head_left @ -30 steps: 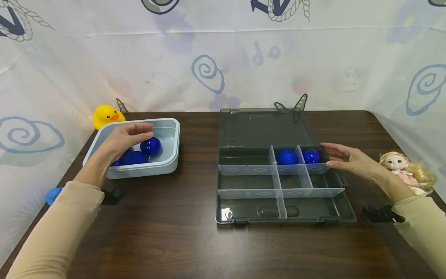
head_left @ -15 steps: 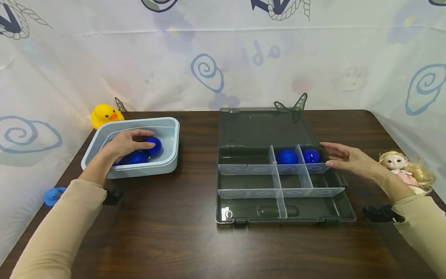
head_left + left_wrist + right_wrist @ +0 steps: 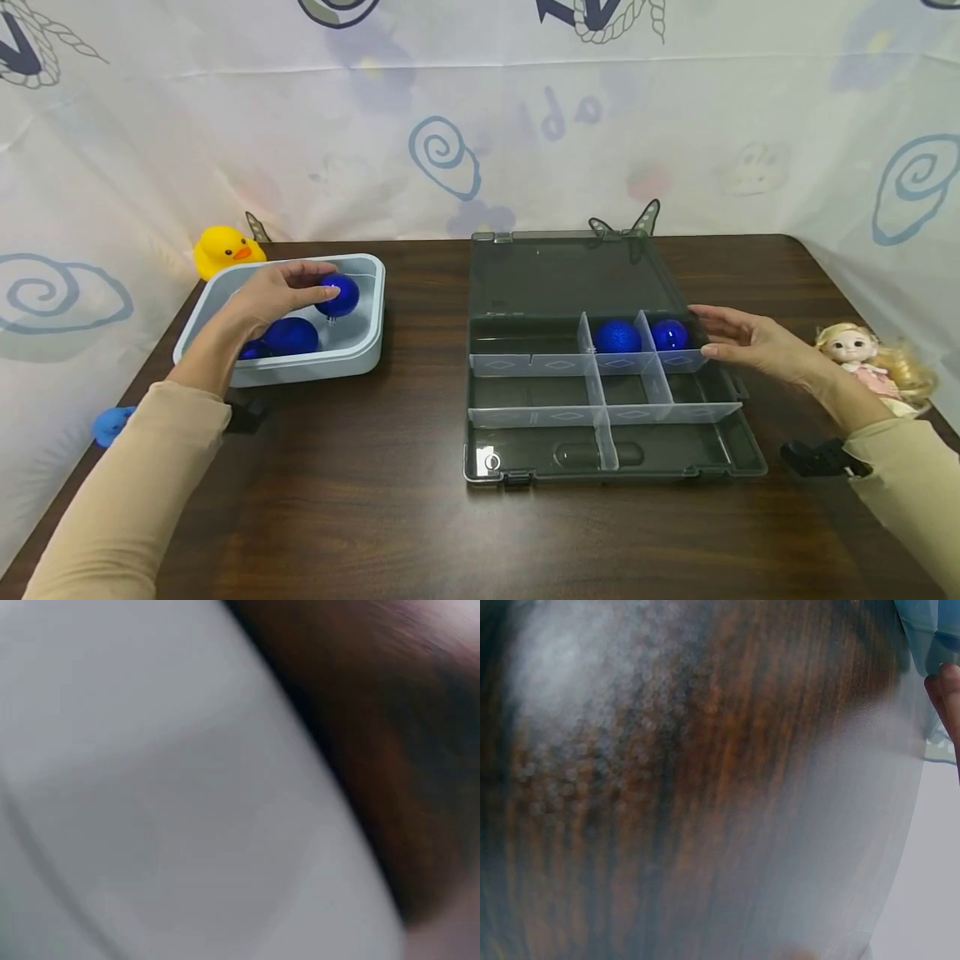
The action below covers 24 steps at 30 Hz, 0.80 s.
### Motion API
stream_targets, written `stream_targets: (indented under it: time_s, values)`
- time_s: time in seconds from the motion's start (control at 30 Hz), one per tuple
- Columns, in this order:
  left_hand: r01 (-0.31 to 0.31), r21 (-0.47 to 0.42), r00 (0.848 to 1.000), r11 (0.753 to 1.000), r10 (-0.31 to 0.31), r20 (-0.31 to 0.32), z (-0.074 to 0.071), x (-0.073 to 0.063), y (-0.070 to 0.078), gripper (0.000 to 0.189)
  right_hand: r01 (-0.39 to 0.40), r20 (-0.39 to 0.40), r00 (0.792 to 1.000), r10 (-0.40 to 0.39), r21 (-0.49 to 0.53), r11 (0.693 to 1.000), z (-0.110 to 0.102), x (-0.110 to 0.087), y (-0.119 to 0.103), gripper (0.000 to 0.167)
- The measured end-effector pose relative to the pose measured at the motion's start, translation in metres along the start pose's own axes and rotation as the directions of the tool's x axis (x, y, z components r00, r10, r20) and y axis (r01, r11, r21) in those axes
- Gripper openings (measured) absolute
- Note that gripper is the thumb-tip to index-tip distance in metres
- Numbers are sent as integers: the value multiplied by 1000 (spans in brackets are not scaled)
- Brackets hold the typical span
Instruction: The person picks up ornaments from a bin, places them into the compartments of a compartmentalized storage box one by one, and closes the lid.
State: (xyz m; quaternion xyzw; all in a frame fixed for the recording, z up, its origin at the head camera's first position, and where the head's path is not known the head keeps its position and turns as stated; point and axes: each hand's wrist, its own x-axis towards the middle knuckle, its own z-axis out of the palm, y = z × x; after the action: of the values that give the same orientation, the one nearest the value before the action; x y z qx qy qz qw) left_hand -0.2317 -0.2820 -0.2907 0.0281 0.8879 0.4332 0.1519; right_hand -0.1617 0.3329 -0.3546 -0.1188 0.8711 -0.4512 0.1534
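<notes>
My left hand (image 3: 273,292) pinches a blue Christmas bauble (image 3: 342,297) between thumb and fingers, over the light-blue tub (image 3: 363,354). The bauble's small cap points down. More blue baubles (image 3: 292,336) lie in the tub under the hand, one partly hidden by the wrist. My right hand (image 3: 753,343) touches the right side of the open dark-grey divided box (image 3: 540,462), thumb at the edge and fingers behind. Two blue baubles sit in its back row: a glittery bauble (image 3: 618,337) in the middle compartment and a shiny bauble (image 3: 670,335) to its right. Blurred tub wall fills the left wrist view.
Behind the tub stands a yellow rubber duck (image 3: 225,252). A blue toy (image 3: 112,425) is at the left table edge, a blonde doll (image 3: 862,367) at the right. The box lid (image 3: 573,275) lies back behind the compartments. Brown table (image 3: 375,500) separates tub and box.
My left hand reached down into the tub, took hold of a bauble and raised it, clear of the others. The right hand stayed at the box.
</notes>
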Motion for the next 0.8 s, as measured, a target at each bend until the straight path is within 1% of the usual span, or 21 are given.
stream_targets:
  time_s: [0.1, 0.2, 0.27, 0.33, 0.43, 0.53, 0.63, 0.7, 0.8]
  values:
    - [-49, -7, 998, 999, 49, -28, 3, -3, 14, 62, -3, -1, 1000, 3, -18, 1000, 0, 0, -1, 63]
    - [-101, -23, 995, 995, 100, -28, 10, -5, 32, 59, -2, 1, 1000, 2, -33, 999, -1, -1, -1, 63]
    - [-131, -33, 991, 991, 130, -26, 18, -5, 45, 57, 1, 3, 1000, 0, -39, 999, 0, -1, -1, 64]
    - [-161, -61, 987, 985, 161, -16, 26, -5, 58, 55, 0, 3, 1000, 0, -32, 999, 0, -1, -1, 64]
    - [-218, -102, 976, 971, 218, -8, 41, -3, 78, 51, 16, 6, 1000, -16, -16, 1000, 0, -1, 1, 63]
    - [-293, -163, 954, 942, 300, 21, 61, 2, 96, 47, 31, 4, 1000, -31, -2, 1000, 0, -1, 2, 63]
    - [-355, -207, 923, 912, 377, 78, 83, 7, 111, 44, 26, -3, 1000, -26, 5, 1000, 0, -1, 2, 63]
    - [-387, -231, 899, 893, 421, 121, 98, 11, 118, 45, 21, -2, 1000, -21, 9, 1000, 0, -1, 1, 63]
    - [-422, -239, 867, 874, 467, 175, 118, 19, 124, 45, 15, 2, 1000, -15, 11, 1000, 1, -1, 1, 63]
